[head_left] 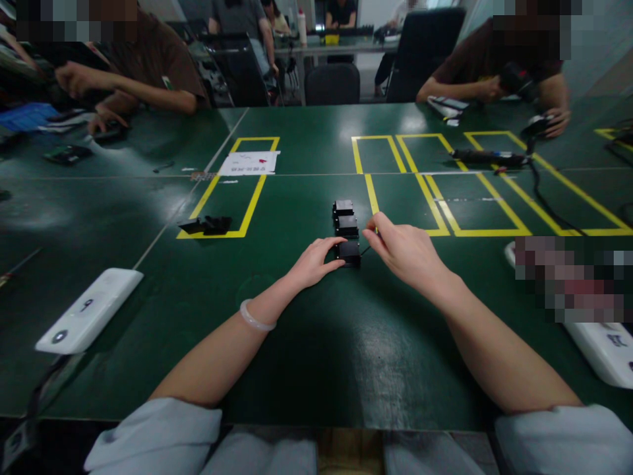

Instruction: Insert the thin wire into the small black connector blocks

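Three small black box-shaped parts stand in a row on the green table, running away from me. My left hand [316, 264] has its thumb and index finger at the left side of the nearest black box [349, 252], steadying it. The middle box [346, 225] and the far box [343, 206] lie just beyond, untouched. To the right of the row, my right hand [403, 247] is closed in a pinch. A thin dark strand [365, 251] runs between its fingers and the nearest box; whether it is a wire or a tool tip I cannot tell.
Yellow tape outlines [436, 214] mark the table [297, 369]. At left lie a black part [205, 225], a paper label [250, 163] and a white power-strip-like case [91, 310]; another white case [606, 349] is at right. A dark rod-shaped tool [489, 158] lies far right. Two people work opposite.
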The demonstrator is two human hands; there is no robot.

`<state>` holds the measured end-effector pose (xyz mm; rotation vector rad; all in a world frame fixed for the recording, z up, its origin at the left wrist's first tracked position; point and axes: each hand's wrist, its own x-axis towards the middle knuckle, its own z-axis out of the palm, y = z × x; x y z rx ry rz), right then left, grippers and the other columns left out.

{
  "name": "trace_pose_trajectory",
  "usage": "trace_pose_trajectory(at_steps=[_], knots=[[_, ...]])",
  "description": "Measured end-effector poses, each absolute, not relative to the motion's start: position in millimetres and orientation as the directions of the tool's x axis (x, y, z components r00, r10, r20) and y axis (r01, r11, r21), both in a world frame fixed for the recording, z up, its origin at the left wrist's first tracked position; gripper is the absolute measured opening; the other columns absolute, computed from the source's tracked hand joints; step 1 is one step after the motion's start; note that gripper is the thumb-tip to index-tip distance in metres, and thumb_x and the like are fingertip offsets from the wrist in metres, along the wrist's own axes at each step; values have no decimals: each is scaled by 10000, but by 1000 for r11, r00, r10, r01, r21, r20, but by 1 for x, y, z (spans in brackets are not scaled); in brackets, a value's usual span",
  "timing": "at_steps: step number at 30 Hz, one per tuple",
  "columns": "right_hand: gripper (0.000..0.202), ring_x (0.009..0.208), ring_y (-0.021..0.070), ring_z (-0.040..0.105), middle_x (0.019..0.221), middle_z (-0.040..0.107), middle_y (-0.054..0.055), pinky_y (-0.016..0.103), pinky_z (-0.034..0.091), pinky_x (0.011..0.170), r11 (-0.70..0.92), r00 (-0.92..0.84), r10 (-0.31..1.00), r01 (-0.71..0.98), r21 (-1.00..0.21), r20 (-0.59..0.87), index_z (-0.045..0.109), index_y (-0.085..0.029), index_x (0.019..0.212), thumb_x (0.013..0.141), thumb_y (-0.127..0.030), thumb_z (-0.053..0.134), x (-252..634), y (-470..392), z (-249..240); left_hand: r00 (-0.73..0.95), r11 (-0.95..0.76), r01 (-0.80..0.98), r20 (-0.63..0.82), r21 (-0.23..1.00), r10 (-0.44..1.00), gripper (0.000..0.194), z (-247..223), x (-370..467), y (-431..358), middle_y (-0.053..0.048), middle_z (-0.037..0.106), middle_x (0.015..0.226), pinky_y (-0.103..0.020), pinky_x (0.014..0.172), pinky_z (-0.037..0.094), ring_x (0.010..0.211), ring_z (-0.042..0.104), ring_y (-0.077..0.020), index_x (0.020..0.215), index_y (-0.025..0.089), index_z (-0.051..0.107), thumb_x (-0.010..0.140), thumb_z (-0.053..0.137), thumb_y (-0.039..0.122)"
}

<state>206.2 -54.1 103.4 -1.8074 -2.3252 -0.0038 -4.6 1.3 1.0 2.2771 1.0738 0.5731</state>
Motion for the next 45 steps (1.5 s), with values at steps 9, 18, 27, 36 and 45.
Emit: trace_pose_trajectory(at_steps=[9,18,27,36,45], knots=[[314,655,183,617,782,687,45,279,243,556,210,-187,970,966,-152,157,497,-177,1170,982,-320,291,206,-52,106,598,-542,546,157,638,786,502,-1,-6,1,-68,581,1391,-410,1053,424,1229,540,-260,1388,227,497,919,617,362],[403,714,204,646,829,721,68,286,204,555,204,-197,972,978,-41,132,556,-206,1093,1013,-473,264,201,-49,109,600,-547,549,158,632,784,509,-2,-5,2,-49,579,1404,-411,1055,418,1217,543,-260,1401,249,493,921,608,376],[338,732,207,649,903,730,71,299,200,550,224,-221,971,974,-33,88,515,-205,1206,1001,-306,266,199,-47,116,611,-567,525,183,635,770,484,-3,-6,3,-58,581,1401,-401,1052,416,1221,542,-259,1378,231,509,926,607,374],[354,727,205,652,851,721,60,283,218,550,204,-194,972,977,-61,132,557,-211,1121,1011,-418,292,201,-49,111,599,-549,542,166,636,783,490,-2,-5,3,-58,581,1398,-412,1052,420,1223,540,-262,1378,234,505,919,612,364],[344,715,199,656,862,731,64,289,179,530,229,-227,969,973,-5,96,538,-205,1175,1010,-329,263,196,-49,116,604,-556,541,168,631,779,486,-4,-5,3,-60,585,1390,-408,1047,422,1220,540,-262,1378,231,504,925,604,376]])
